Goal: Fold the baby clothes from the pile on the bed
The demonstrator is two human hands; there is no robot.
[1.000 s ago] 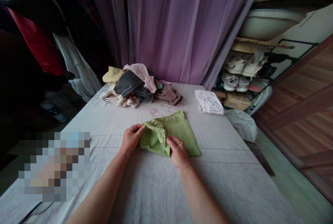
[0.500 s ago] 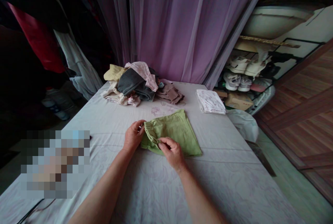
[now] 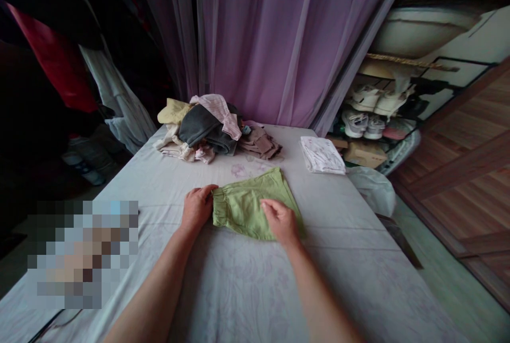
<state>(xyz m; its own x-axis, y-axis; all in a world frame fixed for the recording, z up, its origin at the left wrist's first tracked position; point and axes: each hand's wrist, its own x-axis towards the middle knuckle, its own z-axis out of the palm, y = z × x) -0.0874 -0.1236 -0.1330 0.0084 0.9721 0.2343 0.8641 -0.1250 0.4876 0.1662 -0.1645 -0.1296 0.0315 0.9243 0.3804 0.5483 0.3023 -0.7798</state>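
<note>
A pair of green shorts (image 3: 247, 205) with a gathered elastic waistband lies flat and folded on the table, its waistband toward the left. My left hand (image 3: 197, 207) pinches the far corner of that waistband between thumb and fingers. Over the right part of the shorts is my right hand (image 3: 282, 221), its fingers curled together with no cloth seen between them. Whether this hand touches the fabric is hard to tell.
A heap of rumpled clothes (image 3: 207, 130) sits at the table's back left. Toward the back right lies a folded white patterned cloth (image 3: 322, 155). Purple curtains (image 3: 255, 40) hang behind the table (image 3: 247, 290). Shoes (image 3: 364, 122) stand on a rack at right; a blurred-out patch covers the left edge.
My right hand has let go of the waistband and moved right over the shorts. The waistband now lies flatter and slightly further left, with my left hand still at its corner.
</note>
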